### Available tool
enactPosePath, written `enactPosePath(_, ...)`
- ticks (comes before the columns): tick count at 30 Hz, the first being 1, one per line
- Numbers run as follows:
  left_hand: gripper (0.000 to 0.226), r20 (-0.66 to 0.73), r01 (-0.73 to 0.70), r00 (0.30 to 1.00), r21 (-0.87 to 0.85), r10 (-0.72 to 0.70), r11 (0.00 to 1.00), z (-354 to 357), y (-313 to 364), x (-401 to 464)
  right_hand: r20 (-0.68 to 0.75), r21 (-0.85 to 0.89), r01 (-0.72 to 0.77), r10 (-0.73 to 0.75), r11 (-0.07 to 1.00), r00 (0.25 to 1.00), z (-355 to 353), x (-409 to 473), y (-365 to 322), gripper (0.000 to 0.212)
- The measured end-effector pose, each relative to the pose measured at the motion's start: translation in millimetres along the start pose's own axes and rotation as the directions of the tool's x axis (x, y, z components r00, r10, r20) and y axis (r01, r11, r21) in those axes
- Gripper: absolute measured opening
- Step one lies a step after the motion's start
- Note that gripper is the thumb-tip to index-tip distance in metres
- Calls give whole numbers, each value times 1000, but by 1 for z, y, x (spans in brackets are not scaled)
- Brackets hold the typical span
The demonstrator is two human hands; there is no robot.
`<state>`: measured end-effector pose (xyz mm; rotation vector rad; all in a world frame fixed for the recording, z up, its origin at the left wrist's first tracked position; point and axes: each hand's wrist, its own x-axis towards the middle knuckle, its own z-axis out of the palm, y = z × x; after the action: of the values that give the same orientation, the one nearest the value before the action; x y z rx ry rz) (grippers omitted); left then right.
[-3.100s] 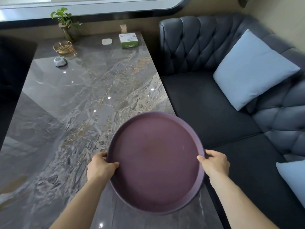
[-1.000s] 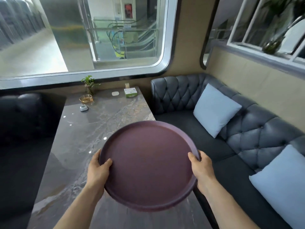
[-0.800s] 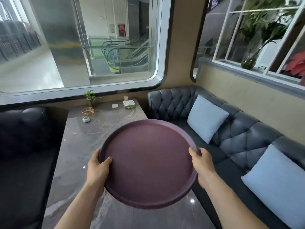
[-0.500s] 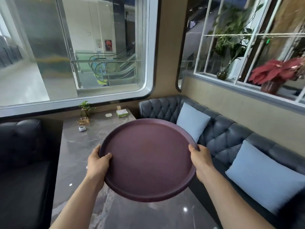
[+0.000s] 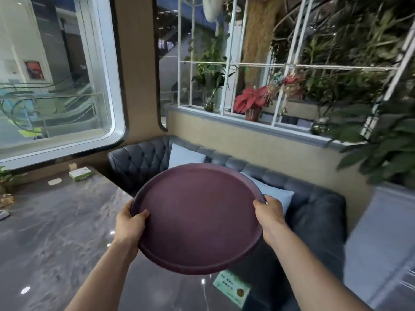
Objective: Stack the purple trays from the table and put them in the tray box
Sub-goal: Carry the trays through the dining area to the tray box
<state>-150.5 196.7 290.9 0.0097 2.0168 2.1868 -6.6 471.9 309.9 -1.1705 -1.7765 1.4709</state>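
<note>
A round purple tray (image 5: pixel 197 218) is held in the air in front of me, above the near right corner of the marble table (image 5: pixel 58 225). My left hand (image 5: pixel 130 225) grips its left rim with the thumb on the inside. My right hand (image 5: pixel 268 212) grips the right rim in the same way. The tray is tilted a little toward me, and nothing lies in it. I cannot tell whether it is one tray or a stack. No tray box is in view.
A dark tufted sofa (image 5: pixel 314 212) with light blue cushions (image 5: pixel 184 157) runs along the right wall. A green box (image 5: pixel 80 174), a white pad (image 5: pixel 54 181) and a glass dish (image 5: pixel 5 199) sit at the table's far end. A green card (image 5: pixel 231 287) lies near its front corner.
The tray has been lifted off the table and carried up and rightward in both hands. My view has risen and swung right, toward the sofa and the plant window.
</note>
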Motion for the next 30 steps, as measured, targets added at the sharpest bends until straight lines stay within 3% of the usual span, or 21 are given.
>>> enactPosePath(8, 40, 307, -25, 951, 13, 19, 1000, 143, -7, -65, -322, 62, -34, 52, 998, 945, -175, -14, 30, 20)
enactPosePath(14, 46, 526, -21, 851, 19, 8, 1000, 244, -19, -167, -602, 114, -34, 96, 993, 793, -317, -70, 60, 21)
enactPosePath(20, 36, 696, -38, 718, 49, -7, 998, 321, -29, -294, -729, 164, -67, 167, 984, 664, -457, -144, 103, 25)
enactPosePath(24, 39, 805, -37, 593, 60, -26, 998, 364, -39, -384, -806, 197, -84, 210, 977, 553, -543, -202, 138, 23)
enactPosePath(30, 35, 907, -71, 420, 62, -26, 996, 422, -52, -524, -901, 266, -55, 268, 962, 341, -648, -299, 174, 25)
